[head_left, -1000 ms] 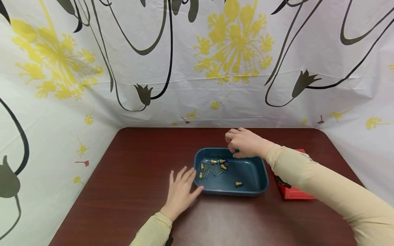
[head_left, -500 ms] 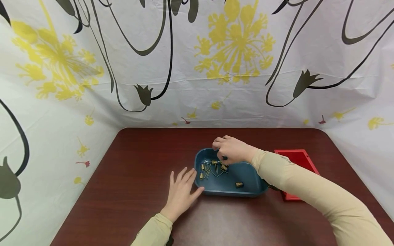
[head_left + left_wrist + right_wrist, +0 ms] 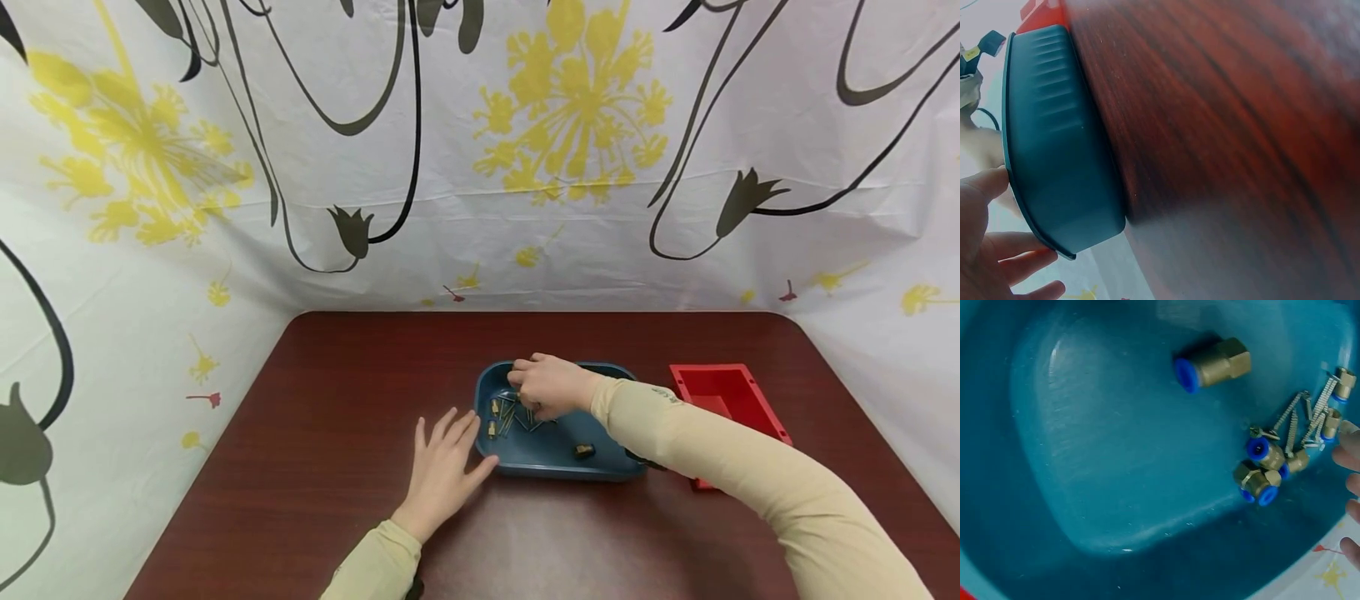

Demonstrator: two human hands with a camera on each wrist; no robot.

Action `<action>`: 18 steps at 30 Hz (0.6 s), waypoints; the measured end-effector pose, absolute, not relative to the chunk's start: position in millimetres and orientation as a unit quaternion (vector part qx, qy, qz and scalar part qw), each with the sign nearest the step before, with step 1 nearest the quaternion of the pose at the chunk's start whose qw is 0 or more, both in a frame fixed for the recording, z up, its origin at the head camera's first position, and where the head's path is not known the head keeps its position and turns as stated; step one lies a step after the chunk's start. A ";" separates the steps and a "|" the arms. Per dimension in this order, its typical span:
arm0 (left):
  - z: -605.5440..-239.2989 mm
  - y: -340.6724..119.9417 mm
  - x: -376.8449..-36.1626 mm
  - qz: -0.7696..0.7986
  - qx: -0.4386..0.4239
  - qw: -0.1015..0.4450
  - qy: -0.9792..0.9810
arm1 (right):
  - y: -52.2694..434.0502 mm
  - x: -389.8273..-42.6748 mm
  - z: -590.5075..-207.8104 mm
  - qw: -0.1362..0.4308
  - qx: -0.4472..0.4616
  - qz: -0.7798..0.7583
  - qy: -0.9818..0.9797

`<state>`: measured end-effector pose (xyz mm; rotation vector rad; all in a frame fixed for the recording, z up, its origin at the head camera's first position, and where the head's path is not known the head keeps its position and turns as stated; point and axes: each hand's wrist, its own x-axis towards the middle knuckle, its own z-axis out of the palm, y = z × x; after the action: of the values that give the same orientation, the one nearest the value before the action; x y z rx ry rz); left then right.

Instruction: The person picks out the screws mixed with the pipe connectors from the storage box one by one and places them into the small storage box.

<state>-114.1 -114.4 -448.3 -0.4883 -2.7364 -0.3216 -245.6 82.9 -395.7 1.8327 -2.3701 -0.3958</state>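
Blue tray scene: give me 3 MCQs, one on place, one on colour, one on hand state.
1. Where does the red tray sit relative to the blue tray?
A. to its right
B. to its left
C. stacked inside it

2. What colour are the end caps of the brass fittings?
A. red
B. blue
C. white

3. How does the left hand lie?
A. fist on the table
B. flat, fingers spread, against the blue tray
C. lifted, holding a screw

Answers: 1 A, the head view shows it to the right. 2 B, the right wrist view shows blue tips. 3 B, the palm lies on the table with the thumb at the tray corner.
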 end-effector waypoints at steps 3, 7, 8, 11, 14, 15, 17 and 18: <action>-448.1 -114.5 -114.2 -0.113 -0.171 0.171 -0.964 | 82.6 -244.8 -400.0 0.050 0.590 -0.161 -0.790; -448.0 -114.5 -114.5 -0.106 -0.172 0.169 -0.965 | 82.2 -244.1 -405.1 0.036 0.574 -0.192 -0.795; -448.0 -114.6 -114.6 -0.105 -0.173 0.169 -0.965 | 82.2 -244.1 -406.1 0.033 0.570 -0.196 -0.797; -448.3 -114.7 -114.5 -0.103 -0.174 0.170 -0.964 | 82.4 -244.1 -408.0 0.027 0.560 -0.207 -0.802; -449.2 -115.0 -114.4 -0.106 -0.175 0.175 -0.963 | 83.1 -244.0 -409.3 0.029 0.553 -0.211 -0.806; -449.5 -115.1 -114.5 -0.107 -0.176 0.177 -0.963 | 83.3 -243.7 -409.6 0.030 0.551 -0.213 -0.806; -449.8 -115.2 -114.4 -0.109 -0.176 0.178 -0.962 | 83.7 -243.0 -410.8 0.032 0.548 -0.215 -0.808; -449.8 -115.3 -114.3 -0.109 -0.176 0.178 -0.962 | 83.9 -242.6 -411.6 0.030 0.546 -0.216 -0.809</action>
<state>-114.3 -115.3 -449.8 -0.4991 -2.7207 -0.3086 -242.6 83.9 -411.6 1.6839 -2.4938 -0.6663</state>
